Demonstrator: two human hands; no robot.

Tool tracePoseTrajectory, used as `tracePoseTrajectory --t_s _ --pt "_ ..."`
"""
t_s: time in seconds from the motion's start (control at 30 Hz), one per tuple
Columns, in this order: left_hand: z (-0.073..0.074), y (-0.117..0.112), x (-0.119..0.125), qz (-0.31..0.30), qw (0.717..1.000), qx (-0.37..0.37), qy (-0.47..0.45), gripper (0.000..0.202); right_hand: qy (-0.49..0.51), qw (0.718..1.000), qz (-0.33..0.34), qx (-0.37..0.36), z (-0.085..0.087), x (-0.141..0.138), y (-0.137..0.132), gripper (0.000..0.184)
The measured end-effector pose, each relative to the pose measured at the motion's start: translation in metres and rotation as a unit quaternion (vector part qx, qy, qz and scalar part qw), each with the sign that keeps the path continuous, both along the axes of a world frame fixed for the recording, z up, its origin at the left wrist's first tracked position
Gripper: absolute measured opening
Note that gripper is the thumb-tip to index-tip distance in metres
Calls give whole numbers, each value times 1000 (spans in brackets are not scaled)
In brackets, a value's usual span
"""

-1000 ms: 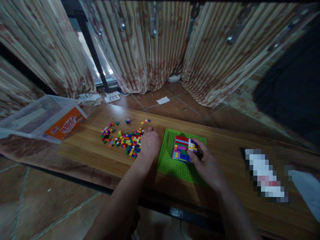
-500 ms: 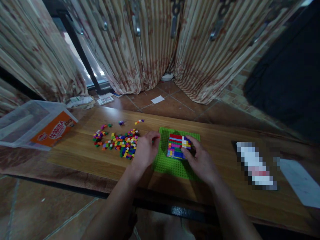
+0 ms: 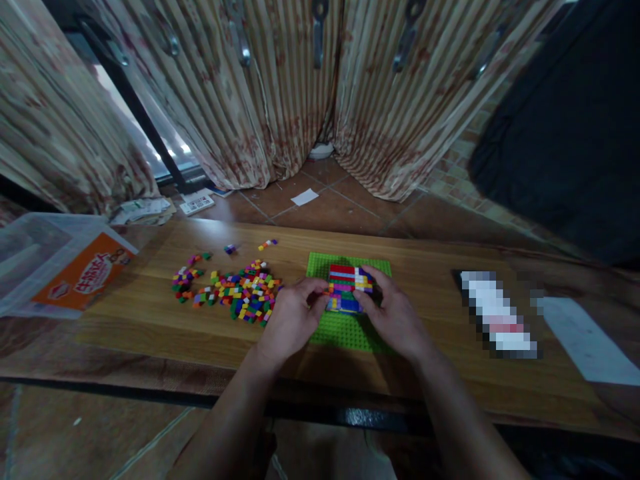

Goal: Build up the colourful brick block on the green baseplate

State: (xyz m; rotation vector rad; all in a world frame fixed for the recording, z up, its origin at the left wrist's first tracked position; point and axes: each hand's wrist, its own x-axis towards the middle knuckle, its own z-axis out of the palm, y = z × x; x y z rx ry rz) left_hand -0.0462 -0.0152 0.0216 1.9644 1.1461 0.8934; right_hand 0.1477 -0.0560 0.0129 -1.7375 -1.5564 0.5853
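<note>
A flat block of colourful toy bricks [image 3: 343,277], with red, white, yellow, green and blue rows, is over the green studded baseplate [image 3: 345,335]. My right hand [image 3: 395,313] grips its right side, thumb at the near edge and fingers at the far corner. At the block's left edge, my left hand [image 3: 295,313] is closed in a pinch. A small orange-red brick seems to be between its fingertips, mostly hidden. To the left of that hand lies a pile of loose small bricks [image 3: 247,293] in many colours.
A clear plastic box [image 3: 20,267] with an orange label [image 3: 85,270] stands at the table's left end. On the right lie a blurred-out dark-edged item [image 3: 495,313] and a white sheet [image 3: 590,340]. A few bricks [image 3: 267,245] lie near the wooden table's [image 3: 165,333] far edge.
My left hand has moved from beside the block to its left edge, fingertips now touching it. My right hand keeps its hold. The whole view has shifted slightly.
</note>
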Motion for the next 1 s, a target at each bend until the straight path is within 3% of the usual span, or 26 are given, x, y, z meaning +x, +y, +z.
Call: tracePoseTrajectory --t_s 0.33,0.53,1.0 --pt "-8 4 11 15 995 -78 -55 3 6 1000 -1 -2 -2 1 1 51" --pt "-8 8 17 29 984 -128 -117 8 -1 1000 2 -3 1 0 0 51" --pt "-14 4 18 59 978 -137 -149 12 8 1000 2 2 1 0 0 50"
